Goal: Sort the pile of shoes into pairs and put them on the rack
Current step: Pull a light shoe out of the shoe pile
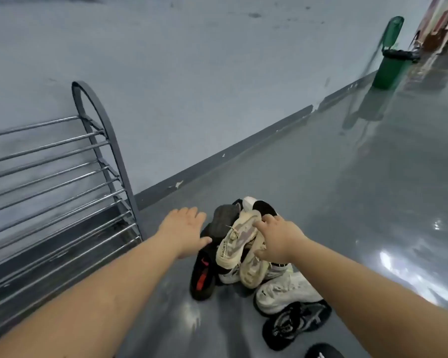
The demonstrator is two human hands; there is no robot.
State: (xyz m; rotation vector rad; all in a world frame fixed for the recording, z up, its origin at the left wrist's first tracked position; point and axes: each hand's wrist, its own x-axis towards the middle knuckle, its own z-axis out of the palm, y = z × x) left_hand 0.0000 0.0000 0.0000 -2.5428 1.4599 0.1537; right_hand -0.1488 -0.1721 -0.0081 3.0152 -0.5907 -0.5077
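Observation:
A pile of shoes lies on the grey floor in front of me. On top are two beige sneakers (237,241), side by side. My right hand (276,239) grips the right one of them. Just left of the pile, my left hand (185,226) hovers with fingers spread, beside a dark grey shoe (224,220). A black shoe with red marks (202,275) lies at the pile's left, a white sneaker (285,293) at its right, and a black shoe with grey pattern (292,324) nearer to me. The metal shoe rack (57,182) stands at the left with bare bars.
A pale wall with a dark skirting board (243,148) runs behind the pile. A green bin (391,65) stands far right by the wall. Another black shoe (321,351) shows at the bottom edge. Glossy floor stretches to the right.

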